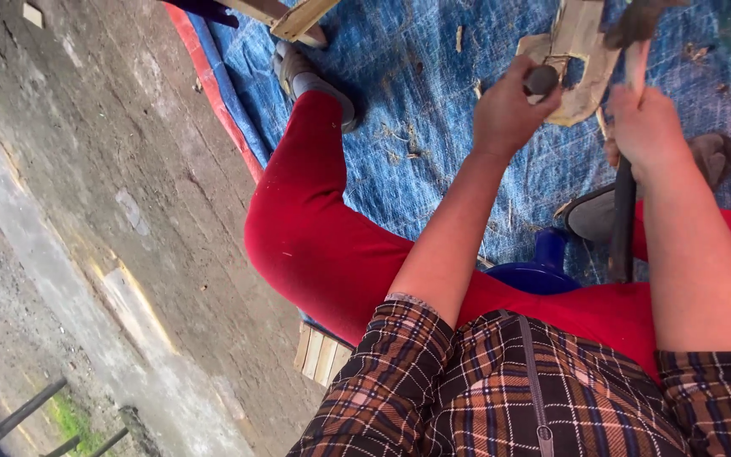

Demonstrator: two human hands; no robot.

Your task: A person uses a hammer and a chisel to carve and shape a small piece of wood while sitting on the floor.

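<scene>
Head view: the left hand grips a short dark tool, pressed to a flat wooden piece over the blue tarp. The right hand wraps a long-handled hammer, raised near the wood.

1. Tarp – woven plastic, blue, matt, littered with pale wood shavings.
2. Carved piece – raw pale wood, rough-cut.
3. Long tool handle in right hand – dark, worn wood; head dull metal.
4. Trousers – smooth red cloth.
5. Shirt – plaid woven cloth, brown.
6. Ground at left – rough grey concrete.
7. Stool – glossy blue plastic.
</scene>
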